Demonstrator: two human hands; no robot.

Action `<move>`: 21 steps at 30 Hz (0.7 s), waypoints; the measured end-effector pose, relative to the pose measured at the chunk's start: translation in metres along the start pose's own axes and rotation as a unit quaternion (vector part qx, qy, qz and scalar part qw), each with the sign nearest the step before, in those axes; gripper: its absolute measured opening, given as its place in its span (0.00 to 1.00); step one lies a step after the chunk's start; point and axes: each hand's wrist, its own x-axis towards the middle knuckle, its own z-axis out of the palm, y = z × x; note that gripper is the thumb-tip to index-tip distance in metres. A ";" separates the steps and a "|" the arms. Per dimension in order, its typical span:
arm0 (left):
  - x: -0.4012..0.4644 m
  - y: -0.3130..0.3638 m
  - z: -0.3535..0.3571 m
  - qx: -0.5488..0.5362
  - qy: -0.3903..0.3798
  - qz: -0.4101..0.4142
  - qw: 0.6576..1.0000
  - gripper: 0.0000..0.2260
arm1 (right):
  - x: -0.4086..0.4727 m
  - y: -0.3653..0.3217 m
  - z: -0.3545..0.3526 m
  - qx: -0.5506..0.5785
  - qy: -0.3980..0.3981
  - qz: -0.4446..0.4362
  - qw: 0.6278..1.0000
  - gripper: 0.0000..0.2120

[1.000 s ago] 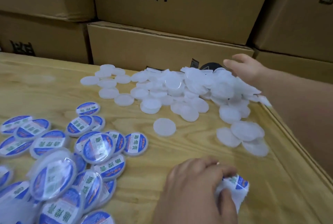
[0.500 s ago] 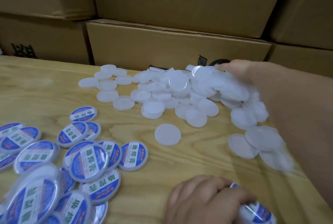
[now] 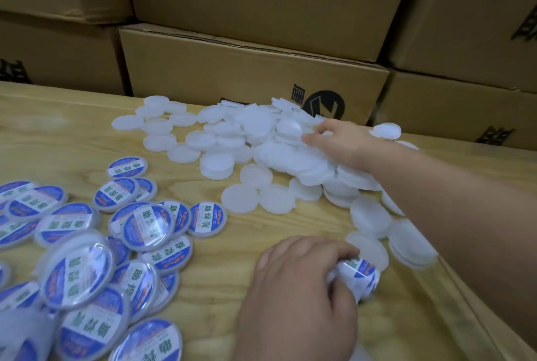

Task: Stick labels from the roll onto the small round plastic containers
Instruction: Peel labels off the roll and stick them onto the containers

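From the head view we see our right hand (image 3: 341, 142) reaching out over the pile of blank white containers (image 3: 279, 142) at the far side of the bench (image 3: 72, 139), its fingers curled down onto the top of the heap; whether they pinch one container or only rest on them we cannot tell. The blanks spread from the heap toward us, some lying singly on the wood, a few along the right edge under our forearm. Our left hand (image 3: 302, 294) sits near the bottom of the frame, fingers curled round the label roll (image 3: 359, 276), of which only a crumpled white and blue end shows past the fingertips. One blank lies just beside the roll, on its far side. To the left lie the labelled containers (image 3: 145, 224), blue and white with green characters, overlapping one another in a loose heap that runs off the left and bottom edges. Behind the bench stand stacked cardboard boxes (image 3: 232, 70) with black print.
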 end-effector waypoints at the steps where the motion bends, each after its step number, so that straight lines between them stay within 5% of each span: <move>1: 0.000 0.000 0.000 0.002 -0.002 0.004 1.000 0.22 | -0.009 0.000 0.003 0.005 0.001 -0.002 1.000 0.20; 5: -0.003 -0.002 0.001 0.013 -0.003 0.019 1.000 0.23 | -0.047 -0.004 -0.004 0.108 -0.023 -0.025 0.994 0.16; 9: -0.002 -0.001 -0.001 0.016 -0.009 0.012 1.000 0.23 | -0.097 0.013 -0.026 0.211 0.083 -0.006 0.974 0.15; 13: -0.003 0.003 -0.003 0.001 -0.009 0.002 1.000 0.23 | -0.150 0.059 -0.013 0.090 0.128 0.108 0.982 0.32; 18: -0.004 0.002 -0.006 -0.125 -0.024 -0.044 0.991 0.21 | -0.181 0.084 0.019 0.015 0.103 0.168 0.980 0.29; 21: -0.004 0.000 -0.004 -0.180 -0.030 -0.071 0.981 0.20 | -0.177 0.071 0.033 0.118 0.158 0.131 0.972 0.24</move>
